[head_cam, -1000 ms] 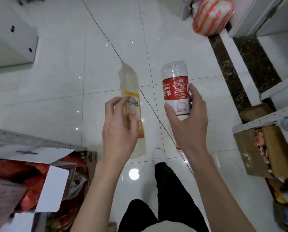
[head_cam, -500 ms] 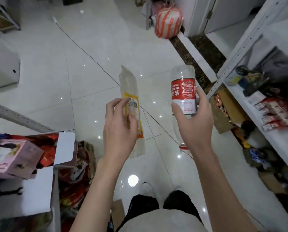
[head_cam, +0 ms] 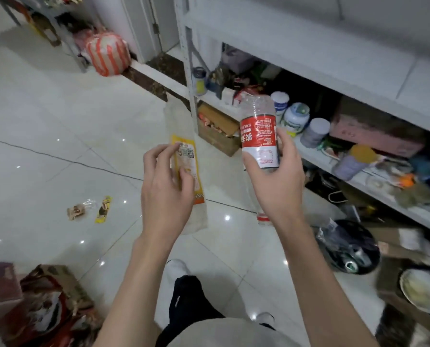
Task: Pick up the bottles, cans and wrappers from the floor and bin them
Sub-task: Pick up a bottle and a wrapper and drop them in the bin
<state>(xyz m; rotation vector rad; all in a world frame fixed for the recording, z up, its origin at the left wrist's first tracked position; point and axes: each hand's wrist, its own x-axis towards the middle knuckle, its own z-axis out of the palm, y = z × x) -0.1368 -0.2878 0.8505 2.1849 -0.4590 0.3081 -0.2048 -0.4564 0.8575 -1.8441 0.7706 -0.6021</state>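
Bottle (head_cam: 259,131) — clear, red-labelled, cap downward — is gripped about its middle by the curled fingers and thumb of the right hand (head_cam: 276,186), above the floor (head_cam: 59,121). A long clear wrapper (head_cam: 185,156) is pinched between thumb and fingertips of the left hand (head_cam: 167,189), beside it. Two small wrappers (head_cam: 77,211) are seen lying toward the floor's left edge — a black bin (head_cam: 374,246) is set at its right edge.

Clear bottle (head_cam: 259,131) — midsection covered by the right hand (head_cam: 276,186), label print blurred. Long wrapper (head_cam: 185,156) — lower left portion hidden behind the left hand (head_cam: 166,194). Print on the small wrappers (head_cam: 103,209) too small to be read. Goods on the shelf (head_cam: 334,58) smeared by blur. Contents of the bin (head_cam: 374,246) not made out; cardboard box (head_cam: 46,304) cut by the lower edge.
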